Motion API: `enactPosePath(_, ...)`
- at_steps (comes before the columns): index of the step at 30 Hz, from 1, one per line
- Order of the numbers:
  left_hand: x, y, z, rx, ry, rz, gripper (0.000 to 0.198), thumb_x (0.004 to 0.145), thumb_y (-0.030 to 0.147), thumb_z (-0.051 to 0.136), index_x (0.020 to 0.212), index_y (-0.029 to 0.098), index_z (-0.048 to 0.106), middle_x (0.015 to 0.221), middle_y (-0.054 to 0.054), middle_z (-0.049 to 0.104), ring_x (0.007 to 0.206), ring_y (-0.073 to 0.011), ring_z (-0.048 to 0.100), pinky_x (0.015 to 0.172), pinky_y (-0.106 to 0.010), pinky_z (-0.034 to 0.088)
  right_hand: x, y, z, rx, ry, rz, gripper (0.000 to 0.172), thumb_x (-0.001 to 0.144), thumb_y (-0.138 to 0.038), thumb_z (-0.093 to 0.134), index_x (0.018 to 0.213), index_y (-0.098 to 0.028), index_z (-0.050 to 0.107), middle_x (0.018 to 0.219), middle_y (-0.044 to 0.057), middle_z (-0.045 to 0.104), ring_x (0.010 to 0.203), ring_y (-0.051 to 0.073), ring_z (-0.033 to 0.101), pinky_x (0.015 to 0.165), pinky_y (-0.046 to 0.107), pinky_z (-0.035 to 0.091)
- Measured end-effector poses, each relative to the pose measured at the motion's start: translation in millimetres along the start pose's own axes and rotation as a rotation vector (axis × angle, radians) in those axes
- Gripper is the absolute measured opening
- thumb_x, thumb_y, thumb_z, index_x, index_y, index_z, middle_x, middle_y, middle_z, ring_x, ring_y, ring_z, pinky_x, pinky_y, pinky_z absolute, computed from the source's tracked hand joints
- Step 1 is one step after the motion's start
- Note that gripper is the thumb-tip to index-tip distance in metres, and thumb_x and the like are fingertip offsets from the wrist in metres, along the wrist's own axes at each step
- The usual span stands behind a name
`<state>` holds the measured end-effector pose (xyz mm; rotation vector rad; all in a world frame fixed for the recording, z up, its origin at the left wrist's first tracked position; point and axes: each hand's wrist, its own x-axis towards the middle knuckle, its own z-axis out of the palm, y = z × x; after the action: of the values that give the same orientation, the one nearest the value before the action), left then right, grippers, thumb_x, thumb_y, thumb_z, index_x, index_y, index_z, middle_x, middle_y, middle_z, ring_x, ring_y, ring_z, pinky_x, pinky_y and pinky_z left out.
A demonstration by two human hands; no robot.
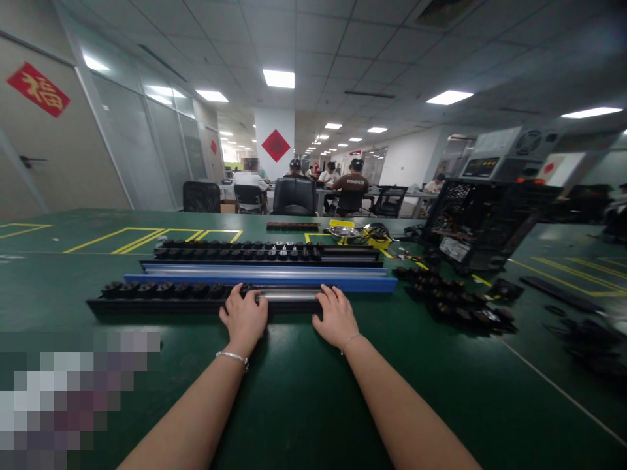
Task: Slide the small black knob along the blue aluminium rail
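On the green bench (pixel 294 398), head view: both our hands are at the near black rail (pixel 196 307), which lies crosswise right in front of us, nearest of the row. Its left part carries a line of round black pieces (pixel 164 290); a bare silver strip (pixel 290 296) shows between our hands.

Left hand (pixel 245 318): half open, fingers bent over the rail where the round pieces give way to the silver. Right hand (pixel 337 315): also half open, fingers over the top near the rail's right end, thumb on our side. Both touch it; we can't tell if either is really clamped, far fingertips hidden.

Just behind: blue rail (pixel 284 283), then black rails with more round pieces (pixel 255 255). To the right: loose pile of dark parts (pixel 455 300), open computer case (pixel 465 222) beyond it. Metal bowl (pixel 344 232) further back.

Step in hand, our read: steadying or lining up the near rail with two hands. Any move from here calls for even pressure from both, rail kept level so the round pieces don't shift, and clearance from the blue rail. Can't see whether the pieces are fixed.
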<state>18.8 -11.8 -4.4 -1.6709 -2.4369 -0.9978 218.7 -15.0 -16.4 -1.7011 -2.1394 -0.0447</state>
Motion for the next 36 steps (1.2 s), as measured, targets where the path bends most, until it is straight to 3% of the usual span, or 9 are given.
enactPosePath(6, -1.6, -0.9, 2.0, -0.002, 0.000, 0.062, 0.032, 0.081, 0.036, 0.039, 0.096, 0.029, 0.067, 0.134, -0.007, 0.040, 0.120, -0.0282, 0.040, 0.100, -0.055, 0.026, 3.3, 5.7, -3.5, 0.008, 0.024, -0.029, 0.039, 0.078, -0.030, 0.046, 0.115, -0.025, 0.054, 0.139, 0.004, 0.039, 0.129, 0.027, 0.025, 0.105, 0.053, 0.017)
enactPosePath(20, -2.4, 2.0, -0.5, -0.020, -0.022, 0.071, 0.031, 0.080, 0.034, 0.040, 0.095, 0.029, 0.067, 0.133, -0.007, 0.041, 0.120, -0.0277, 0.041, 0.101, -0.058, 0.023, 5.8, 8.2, -1.3, 0.018, 0.073, -0.049, 0.036, 0.078, -0.029, 0.046, 0.111, -0.023, 0.058, 0.137, 0.003, 0.043, 0.129, 0.027, 0.027, 0.104, 0.048, 0.022)
enactPosePath(36, -3.1, 0.8, 4.3, -0.051, -0.014, 0.140, 0.029, 0.079, 0.032, 0.042, 0.092, 0.031, 0.068, 0.131, -0.004, 0.045, 0.120, -0.0252, 0.042, 0.103, -0.063, 0.012, 6.9, 9.1, 0.8, 0.031, 0.097, -0.060, 0.034, 0.076, -0.024, 0.048, 0.108, -0.021, 0.061, 0.135, 0.004, 0.045, 0.129, 0.025, 0.026, 0.103, 0.042, 0.027)
